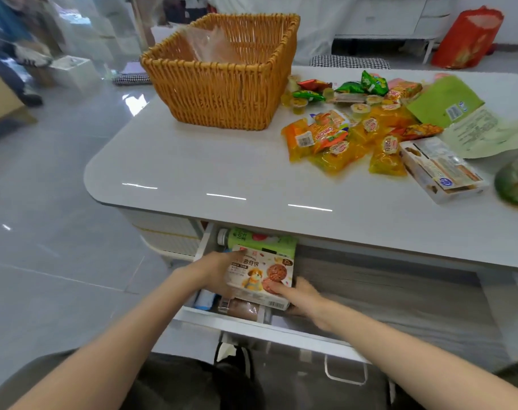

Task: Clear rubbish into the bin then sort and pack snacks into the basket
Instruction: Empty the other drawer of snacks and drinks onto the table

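Hands clamp the cookie box (pixel 260 276) from either side, left hand (pixel 214 269) on its left edge, right hand (pixel 303 294) at its near right corner, inside the open drawer (pixel 399 291) under the bench (pixel 222 173). The basket (pixel 222 93) stands on the bench above and ahead, nearer the left hand, so the lift likely goes up and forward

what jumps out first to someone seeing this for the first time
The big wicker basket stands back left on the table, with a bright pile of orange and green snack packets to its right. Below, the left hand and right hand hold a cookie box over the open drawer.
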Tool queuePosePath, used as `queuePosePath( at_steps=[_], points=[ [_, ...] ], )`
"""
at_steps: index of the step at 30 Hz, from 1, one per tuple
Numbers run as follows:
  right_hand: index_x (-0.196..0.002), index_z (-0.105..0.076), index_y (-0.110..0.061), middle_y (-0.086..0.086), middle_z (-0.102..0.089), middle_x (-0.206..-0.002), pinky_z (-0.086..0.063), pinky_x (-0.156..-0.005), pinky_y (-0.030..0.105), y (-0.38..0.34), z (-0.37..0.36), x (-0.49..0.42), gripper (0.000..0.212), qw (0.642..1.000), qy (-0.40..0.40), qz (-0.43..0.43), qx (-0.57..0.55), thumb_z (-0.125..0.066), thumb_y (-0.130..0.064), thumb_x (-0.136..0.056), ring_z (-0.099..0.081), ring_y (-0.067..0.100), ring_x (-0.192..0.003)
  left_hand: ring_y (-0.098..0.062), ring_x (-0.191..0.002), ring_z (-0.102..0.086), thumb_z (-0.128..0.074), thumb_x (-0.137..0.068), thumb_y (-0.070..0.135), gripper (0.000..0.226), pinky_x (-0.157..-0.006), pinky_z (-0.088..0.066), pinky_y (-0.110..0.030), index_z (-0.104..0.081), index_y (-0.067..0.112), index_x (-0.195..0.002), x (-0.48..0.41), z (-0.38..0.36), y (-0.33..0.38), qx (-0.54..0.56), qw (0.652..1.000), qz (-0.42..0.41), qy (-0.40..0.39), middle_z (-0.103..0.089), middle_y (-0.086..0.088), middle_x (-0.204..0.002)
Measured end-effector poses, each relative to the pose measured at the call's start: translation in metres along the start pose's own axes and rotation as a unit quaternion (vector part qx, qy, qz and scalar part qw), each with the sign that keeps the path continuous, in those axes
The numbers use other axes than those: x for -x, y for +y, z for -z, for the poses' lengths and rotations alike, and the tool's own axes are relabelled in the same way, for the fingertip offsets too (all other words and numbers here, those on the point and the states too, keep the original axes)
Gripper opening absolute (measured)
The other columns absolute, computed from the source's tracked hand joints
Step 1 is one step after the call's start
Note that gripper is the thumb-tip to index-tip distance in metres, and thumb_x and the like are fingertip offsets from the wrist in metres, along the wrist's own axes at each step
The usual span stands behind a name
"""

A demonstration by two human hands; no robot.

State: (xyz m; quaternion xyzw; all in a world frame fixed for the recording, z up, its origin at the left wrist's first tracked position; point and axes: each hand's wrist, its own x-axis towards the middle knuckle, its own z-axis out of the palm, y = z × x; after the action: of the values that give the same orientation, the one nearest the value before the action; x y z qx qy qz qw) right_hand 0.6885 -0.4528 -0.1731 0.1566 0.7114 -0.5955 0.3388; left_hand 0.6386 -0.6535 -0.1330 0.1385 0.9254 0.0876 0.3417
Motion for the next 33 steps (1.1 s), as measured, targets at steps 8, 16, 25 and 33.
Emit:
queuePosePath(
  at_steps=[8, 16, 25, 33],
  points=[
    [-0.11, -0.062, -0.003, 0.01, -0.074, -0.093, -0.055, -0.062, 0.031, 0.0, 0.055, 0.012, 0.036, 0.987, 0.032, -0.116, -0.11, -0.076, -0.005, -0.078, -0.07, 0.021, -0.084, -0.029, -0.14, -0.027, -0.071, -0.084, 0.029, 0.097, -0.113, -0.03, -0.037, -0.003, 0.025, -0.154, -0.014, -0.016, -0.004, 0.011, 0.999, -0.018, 0.034, -0.022, -0.007, -0.155],
    [-0.115, -0.057, -0.002, 0.011, -0.073, -0.088, -0.05, -0.051, 0.026, 0.019, 0.084, 0.028, 0.037, 0.982, 0.086, -0.144, -0.081, -0.07, 0.0, -0.08, -0.069, 0.018, -0.068, -0.038, -0.146, 0.01, -0.069, -0.075, 0.061, 0.109, -0.116, -0.021, -0.054, 0.006, 0.04, -0.151, -0.019, -0.039, 0.012, -0.058, 0.996, 0.022, -0.066, 0.025, -0.006, -0.157],
    [-0.125, -0.049, -0.008, 0.014, -0.068, -0.107, -0.051, -0.066, 0.037, 0.026, 0.089, 0.029, 0.052, 0.98, 0.094, -0.154, -0.08, -0.073, -0.005, -0.078, -0.065, 0.026, -0.093, -0.032, -0.128, -0.037, -0.081, -0.065, 0.045, 0.1, -0.096, -0.048, -0.046, -0.025, 0.022, -0.145, -0.028, -0.04, 0.019, -0.184, 0.983, -0.018, 0.011, -0.031, -0.003, -0.146],
    [-0.119, -0.033, -0.013, 0.002, -0.059, -0.103, -0.051, -0.06, 0.021, 0.0, 0.095, 0.061, 0.057, 0.989, 0.111, -0.036, 0.09, -0.074, -0.005, -0.08, -0.062, 0.015, -0.086, -0.028, -0.126, -0.041, -0.082, -0.067, 0.036, 0.095, -0.102, -0.044, -0.039, -0.03, 0.015, -0.143, -0.019, -0.036, 0.029, -0.169, 0.984, -0.043, 0.022, -0.038, -0.007, -0.141]
  ],
)
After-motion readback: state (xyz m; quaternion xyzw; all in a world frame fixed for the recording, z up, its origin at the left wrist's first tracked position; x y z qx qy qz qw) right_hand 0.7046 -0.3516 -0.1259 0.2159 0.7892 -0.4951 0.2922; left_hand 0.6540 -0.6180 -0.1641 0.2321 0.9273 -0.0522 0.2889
